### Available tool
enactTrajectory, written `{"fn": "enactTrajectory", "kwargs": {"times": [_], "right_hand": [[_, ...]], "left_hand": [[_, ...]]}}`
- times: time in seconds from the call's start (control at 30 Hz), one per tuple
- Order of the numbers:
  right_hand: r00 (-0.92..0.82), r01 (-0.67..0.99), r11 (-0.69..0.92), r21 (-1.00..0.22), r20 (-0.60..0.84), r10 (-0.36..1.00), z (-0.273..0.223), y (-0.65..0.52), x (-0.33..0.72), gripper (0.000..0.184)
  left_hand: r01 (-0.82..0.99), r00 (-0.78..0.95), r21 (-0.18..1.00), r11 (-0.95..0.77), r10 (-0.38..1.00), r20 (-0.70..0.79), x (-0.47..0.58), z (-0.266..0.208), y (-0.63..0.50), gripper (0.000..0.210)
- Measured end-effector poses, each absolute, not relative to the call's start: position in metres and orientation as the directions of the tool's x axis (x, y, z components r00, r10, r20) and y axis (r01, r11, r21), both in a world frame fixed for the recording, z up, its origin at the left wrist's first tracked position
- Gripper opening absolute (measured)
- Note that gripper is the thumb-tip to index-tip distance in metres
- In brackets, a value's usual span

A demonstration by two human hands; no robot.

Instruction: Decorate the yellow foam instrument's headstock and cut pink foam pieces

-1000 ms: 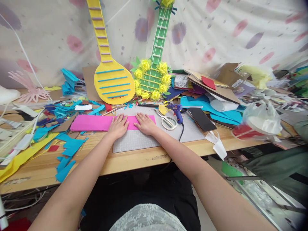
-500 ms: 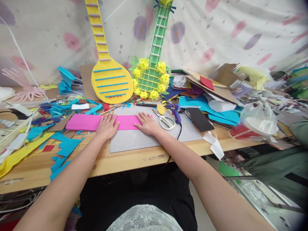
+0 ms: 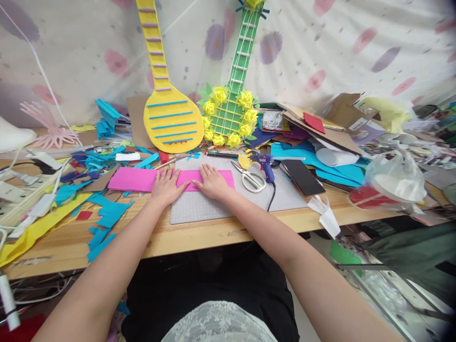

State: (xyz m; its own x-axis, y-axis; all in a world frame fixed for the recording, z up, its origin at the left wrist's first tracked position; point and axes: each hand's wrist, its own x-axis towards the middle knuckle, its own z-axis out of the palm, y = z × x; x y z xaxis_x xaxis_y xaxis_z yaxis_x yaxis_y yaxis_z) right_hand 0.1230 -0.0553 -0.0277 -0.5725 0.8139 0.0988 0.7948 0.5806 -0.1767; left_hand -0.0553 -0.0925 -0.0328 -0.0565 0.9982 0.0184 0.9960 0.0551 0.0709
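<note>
A long folded strip of bright pink paper (image 3: 131, 179) lies across the grey cutting mat (image 3: 194, 211), its left end reaching past the mat. My left hand (image 3: 166, 186) rests flat on the strip's middle, fingers stretched out. Flat on the part further right lies my right hand (image 3: 211, 182), its fingers also extended and its thumb pointing at the left one. A short stretch of pink shows between the two hands. Right of the strip are scissors (image 3: 253, 182) with pale handles and a blue glue gun (image 3: 265, 166).
A yellow paper banjo shape (image 3: 174, 123) and a green one (image 3: 228, 116) with yellow flowers lean at the back. Blue paper scraps (image 3: 110, 213) litter the left. A phone (image 3: 302, 177) and a bagged bucket (image 3: 386, 185) stand right. A power strip (image 3: 30, 185) lies far left.
My right hand has slid left along the pink strip, closer to my left hand. The whole view has shifted slightly, so things appear further right.
</note>
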Motion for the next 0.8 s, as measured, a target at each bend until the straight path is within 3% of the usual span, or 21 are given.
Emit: {"fn": "enactTrajectory", "kwargs": {"times": [0.07,0.17,0.37,0.7,0.8], "right_hand": [[-0.621,0.748,0.641,-0.172,0.160,0.768,-0.030,-0.059,0.101,0.065],[-0.648,0.729,0.659,-0.183,0.125,0.752,-0.033,-0.060,0.082,0.057],[-0.588,0.777,0.575,-0.256,0.029,0.808,-0.038,-0.049,0.110,0.075],[-0.493,0.848,0.479,-0.228,-0.007,0.870,-0.037,-0.041,0.174,0.088],[-0.496,0.850,0.485,-0.207,-0.001,0.868,-0.039,-0.040,0.178,0.088]], "left_hand": [[0.997,-0.048,0.060,0.046,0.998,0.033,-0.056,-0.035,-0.092,0.071],[0.998,-0.046,0.037,0.045,0.998,0.044,-0.057,-0.037,-0.091,0.063],[0.998,-0.044,0.053,0.042,0.998,0.036,-0.057,-0.036,-0.091,0.074],[0.995,-0.048,0.088,0.048,0.999,-0.007,-0.060,-0.034,-0.092,0.083],[0.996,-0.063,0.064,0.060,0.996,0.055,-0.056,-0.028,-0.095,0.082]]}}
